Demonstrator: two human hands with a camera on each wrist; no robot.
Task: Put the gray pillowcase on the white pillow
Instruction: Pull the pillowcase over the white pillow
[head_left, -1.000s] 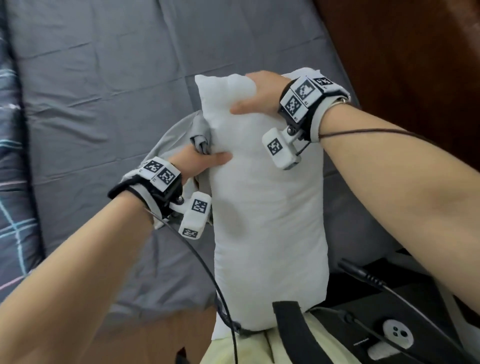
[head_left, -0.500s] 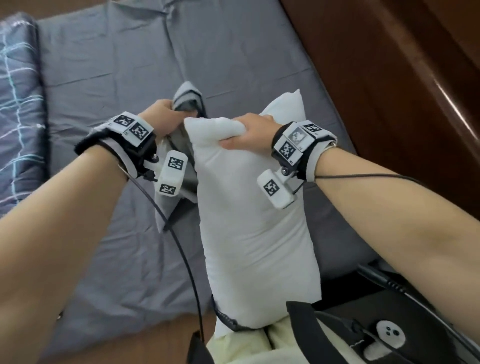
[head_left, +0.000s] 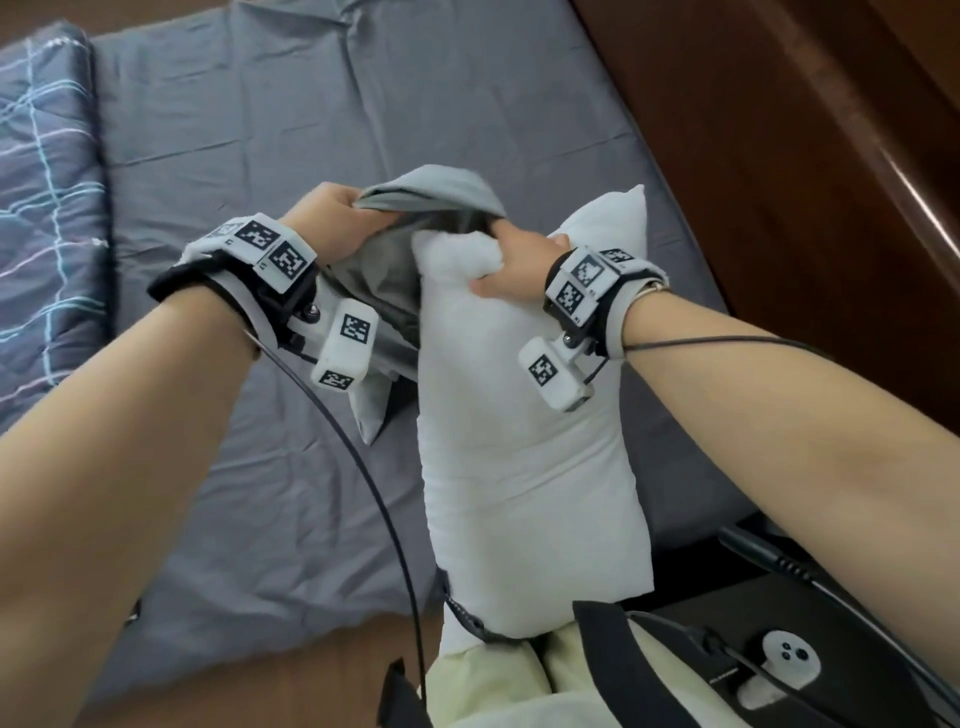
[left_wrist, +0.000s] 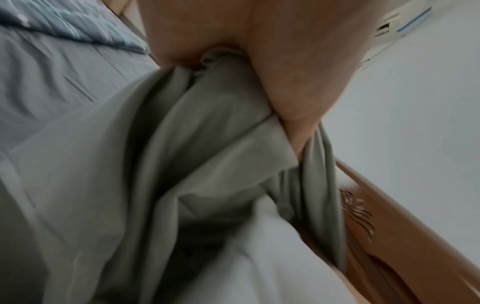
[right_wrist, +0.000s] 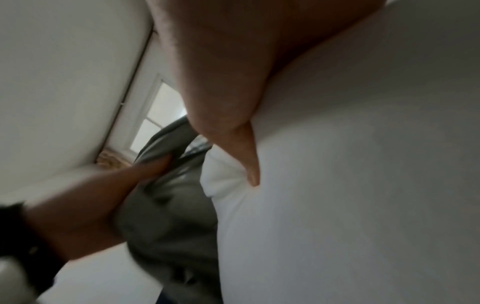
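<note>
One white pillow (head_left: 524, 457), one gray pillowcase (head_left: 415, 208), two hands. Pillow standing on end in the centre of the head view, long axis running from the bottom centre of the frame up toward the upper middle, leaning slightly right, lower end resting against pale yellow clothing (head_left: 498, 686) at the bottom edge. One free upper corner (head_left: 623, 213) pointing up and right, the other bunched. Right hand (head_left: 519, 260), right of centre, curled tight round that bunched top corner, thumb pressed into the stuffing in the right wrist view (right_wrist: 249, 164). Left hand (head_left: 332, 223), left of centre, clenched on a gathered edge of the pillowcase, cloth crumpled between thumb and fingers in the left wrist view (left_wrist: 213, 67). Pillowcase held up just beside the pillow's top left, mouth gaping dark toward the gripped corner, upper edge arching over it and touching the right hand's fingertips; rest of the cloth hanging down along the pillow's left side to a point at mid-frame. Pillow not yet inside the case. One gray bedsheet (head_left: 260, 156) spread behind, filling the upper and left middle of the frame; one plaid blanket (head_left: 41, 208) folded at the left edge; dark wooden frame (head_left: 805, 156) along the upper right. Black cable (head_left: 384, 509) looping down from the left wrist.
</note>
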